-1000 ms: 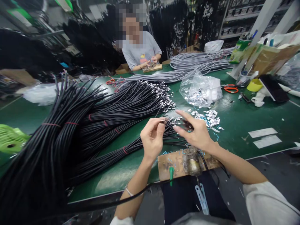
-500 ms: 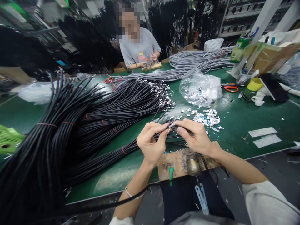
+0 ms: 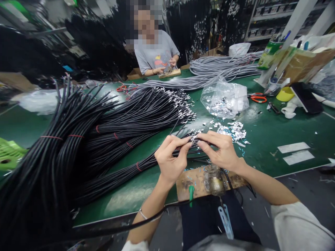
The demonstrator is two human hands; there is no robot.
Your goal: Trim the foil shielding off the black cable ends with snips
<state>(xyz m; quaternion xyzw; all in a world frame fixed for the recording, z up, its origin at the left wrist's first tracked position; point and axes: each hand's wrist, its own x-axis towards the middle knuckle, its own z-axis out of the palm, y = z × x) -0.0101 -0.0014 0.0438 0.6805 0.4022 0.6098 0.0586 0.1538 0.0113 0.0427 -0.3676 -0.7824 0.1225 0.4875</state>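
Observation:
Both hands meet at the pale tips of a bundle of black cables (image 3: 149,162) lying on the green table. My left hand (image 3: 173,157) pinches a thin cable end between thumb and forefinger. Just to its right, my right hand (image 3: 222,150) is closed in a pinch at the same cable end, the fingertips nearly touching. The exact tip is too small to make out. Below the hands sits a wooden board (image 3: 197,177) with a metal fixture (image 3: 216,182) and a green clip (image 3: 191,193).
Large black cable bundles (image 3: 131,118) fill the left. Foil scraps (image 3: 234,130), a plastic bag (image 3: 225,99), orange-handled scissors (image 3: 258,98) and a phone (image 3: 306,97) lie right. Opposite sits a person (image 3: 157,52) near grey cables (image 3: 209,71). A black cable (image 3: 117,228) crosses my left forearm.
Both of my hands have shifted slightly to the right, still pinching at the cable end. The person opposite has moved a hand a little.

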